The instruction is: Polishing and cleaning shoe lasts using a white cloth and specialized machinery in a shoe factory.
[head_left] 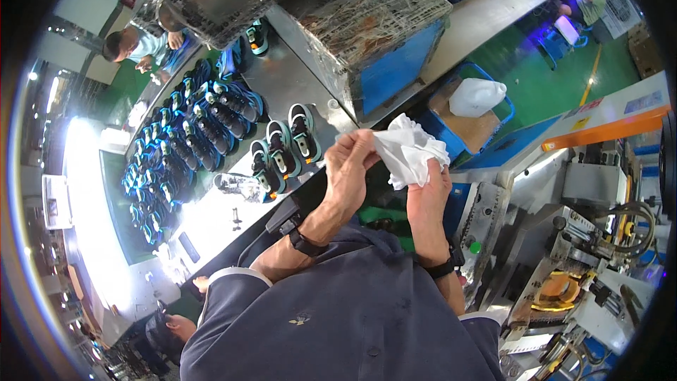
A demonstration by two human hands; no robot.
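White crumpled paper (410, 153) at frame centre, above worktop (282, 77); we pinch it, left hand (350, 169) and right hand (427, 194) fingers closed on it. Risk, we judge: tearing if pulled apart, dropping toward shoes (282, 149).

One white cloth (409, 152), three sneakers (284, 148) nearest on the belt (282, 77), two watches (305, 243).

A white plastic jug (477, 97) lies in a blue crate (462, 123); an orange-and-white sign (613, 114) stands right of it.
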